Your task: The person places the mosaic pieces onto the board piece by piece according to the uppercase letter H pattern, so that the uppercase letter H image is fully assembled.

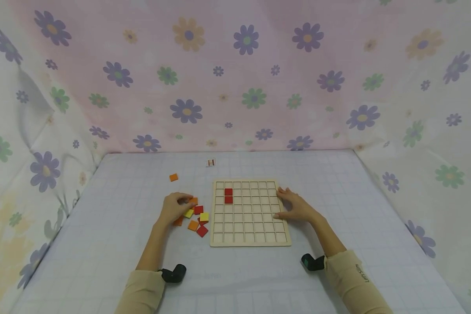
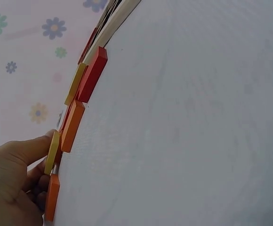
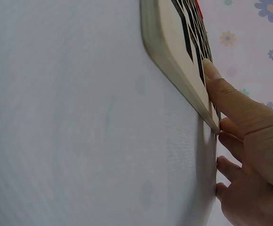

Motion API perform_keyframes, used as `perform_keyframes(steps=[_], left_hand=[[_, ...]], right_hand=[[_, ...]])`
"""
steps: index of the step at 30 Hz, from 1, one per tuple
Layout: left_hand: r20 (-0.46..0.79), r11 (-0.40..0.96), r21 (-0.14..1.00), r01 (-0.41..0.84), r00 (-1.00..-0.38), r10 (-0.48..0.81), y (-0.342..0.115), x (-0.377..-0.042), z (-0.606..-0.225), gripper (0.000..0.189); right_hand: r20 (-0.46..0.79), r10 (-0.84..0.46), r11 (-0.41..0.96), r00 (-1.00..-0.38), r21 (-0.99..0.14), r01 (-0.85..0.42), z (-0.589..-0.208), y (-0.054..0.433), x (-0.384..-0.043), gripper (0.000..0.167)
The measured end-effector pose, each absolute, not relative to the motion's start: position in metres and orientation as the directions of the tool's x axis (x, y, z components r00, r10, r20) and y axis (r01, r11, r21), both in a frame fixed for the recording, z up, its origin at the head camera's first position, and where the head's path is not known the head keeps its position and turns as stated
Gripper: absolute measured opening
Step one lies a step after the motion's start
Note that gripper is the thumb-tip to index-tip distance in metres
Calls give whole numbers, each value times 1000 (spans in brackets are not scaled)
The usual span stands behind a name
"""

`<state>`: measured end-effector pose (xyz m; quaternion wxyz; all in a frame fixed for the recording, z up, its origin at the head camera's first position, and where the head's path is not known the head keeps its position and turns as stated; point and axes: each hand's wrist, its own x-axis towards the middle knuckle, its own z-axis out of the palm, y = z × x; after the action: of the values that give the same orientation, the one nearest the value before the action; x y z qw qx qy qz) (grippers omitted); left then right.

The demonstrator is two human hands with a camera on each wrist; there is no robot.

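Tiles (image 1: 193, 225) lie by the left hand (image 1: 174, 209), pinching or not I can't tell; the spread right hand (image 1: 296, 207) touches the board (image 1: 249, 227).

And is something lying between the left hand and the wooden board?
Yes: a red tile and a yellow tile lie between the left hand and the board's left edge. They look low, so the hand could probably pass above them.

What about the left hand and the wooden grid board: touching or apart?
Apart. The head view shows the left hand short of the wooden grid board, with loose tiles and bare tablecloth between them.
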<state>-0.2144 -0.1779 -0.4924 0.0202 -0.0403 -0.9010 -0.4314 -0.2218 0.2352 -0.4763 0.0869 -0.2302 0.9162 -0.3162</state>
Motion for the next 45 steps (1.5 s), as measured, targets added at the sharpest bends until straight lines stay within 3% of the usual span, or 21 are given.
perform_keyframes(steps=[10, 13, 18, 23, 38, 45], left_hand=[[185, 572, 811, 123, -982, -50, -178, -215, -499, 27], [163, 558, 823, 102, -985, -61, -180, -213, -500, 26], [53, 512, 857, 50, -999, 10, -189, -206, -496, 28], [37, 484, 873, 54, -998, 45, -191, -202, -491, 34], [10, 598, 795, 106, -987, 161, -182, -201, -487, 44], [34, 667, 724, 176, -975, 220, -169, -207, -487, 31]], right_hand=[[-26, -473, 696, -881, -623, -356, -478, 234, -223, 86], [-31, -470, 696, -882, -628, -349, -477, 233, -223, 86], [-35, -471, 693, -882, -633, -345, -477, 233, -223, 86], [-37, -465, 696, -885, -633, -339, -477, 233, -222, 85], [-24, -467, 690, -884, -635, -347, -474, 231, -221, 85], [-26, -473, 695, -881, -626, -354, -474, 233, -222, 85]])
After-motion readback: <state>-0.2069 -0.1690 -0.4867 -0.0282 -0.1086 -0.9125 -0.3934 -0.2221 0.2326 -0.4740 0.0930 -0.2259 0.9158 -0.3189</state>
